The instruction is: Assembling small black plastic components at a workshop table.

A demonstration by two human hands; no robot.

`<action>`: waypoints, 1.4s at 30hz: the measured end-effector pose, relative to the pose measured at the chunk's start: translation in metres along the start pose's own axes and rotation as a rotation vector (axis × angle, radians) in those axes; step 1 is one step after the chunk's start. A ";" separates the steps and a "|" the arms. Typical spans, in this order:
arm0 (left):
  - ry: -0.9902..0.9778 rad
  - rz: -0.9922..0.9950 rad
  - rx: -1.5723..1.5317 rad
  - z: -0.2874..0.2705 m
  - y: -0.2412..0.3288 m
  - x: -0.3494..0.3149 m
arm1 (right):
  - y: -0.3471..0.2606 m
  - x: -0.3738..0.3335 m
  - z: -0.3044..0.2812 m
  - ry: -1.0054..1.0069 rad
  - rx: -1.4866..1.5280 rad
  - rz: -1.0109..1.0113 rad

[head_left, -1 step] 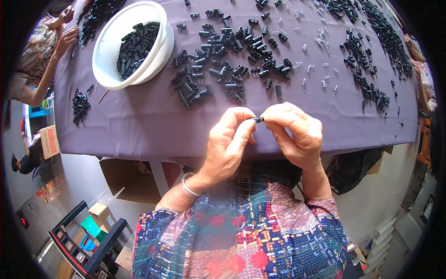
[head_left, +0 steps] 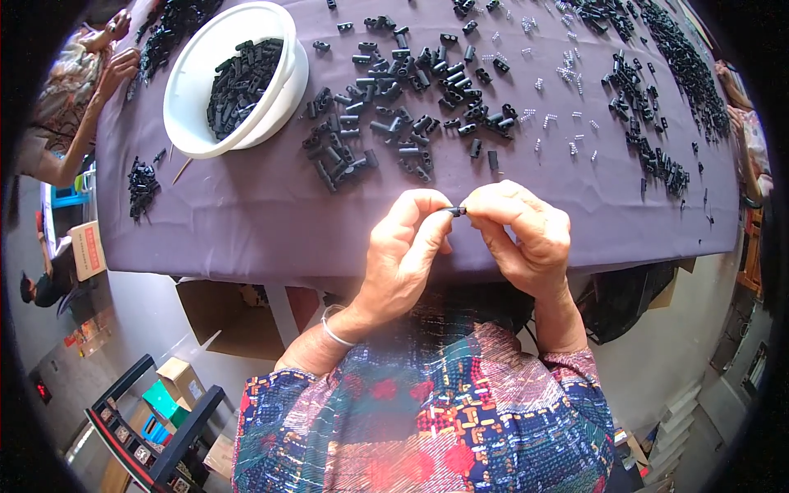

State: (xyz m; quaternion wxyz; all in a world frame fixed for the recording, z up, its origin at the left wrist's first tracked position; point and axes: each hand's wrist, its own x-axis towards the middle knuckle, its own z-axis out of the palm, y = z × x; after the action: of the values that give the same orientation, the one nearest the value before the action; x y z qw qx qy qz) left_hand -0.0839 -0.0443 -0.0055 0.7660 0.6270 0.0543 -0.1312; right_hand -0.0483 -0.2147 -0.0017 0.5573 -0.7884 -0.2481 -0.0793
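Near the front edge of the table, my left hand (head_left: pixel 404 251) and my right hand (head_left: pixel 526 234) meet fingertip to fingertip. Between them is a small black plastic part (head_left: pixel 457 212), pinched from both sides. The fingers cover most of it, so I cannot make out its full shape. Just beyond my hands, black tube-shaped plastic pieces (head_left: pixel 337 154) lie scattered in a loose heap. Small metal springs (head_left: pixel 549 121) are strewn to the right of that heap. Farther right are smaller black parts (head_left: pixel 657 168) in a long cluster.
A white tub (head_left: pixel 182 123) holding many black pieces stands at the left. Beside it lie a small black pile (head_left: pixel 142 189) and a thin wooden stick (head_left: pixel 182 171). A purple cloth (head_left: pixel 271 230) covers the table. Other people's hands (head_left: pixel 122 67) work at both sides; a cardboard box (head_left: pixel 215 320) sits below.
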 end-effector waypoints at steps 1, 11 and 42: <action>-0.001 -0.003 -0.007 0.000 0.001 0.000 | 0.001 0.000 0.000 -0.001 0.001 -0.001; 0.004 -0.019 -0.076 -0.001 -0.001 0.001 | 0.001 -0.003 0.010 0.051 0.046 0.010; -0.175 -0.413 -0.754 -0.007 0.009 0.005 | 0.004 -0.021 0.020 0.173 -0.122 -0.143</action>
State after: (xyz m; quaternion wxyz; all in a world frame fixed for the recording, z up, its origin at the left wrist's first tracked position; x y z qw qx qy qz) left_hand -0.0759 -0.0364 -0.0001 0.9007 0.2659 0.1575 -0.3053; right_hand -0.0674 -0.2038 -0.0202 0.5206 -0.7913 -0.2494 -0.2016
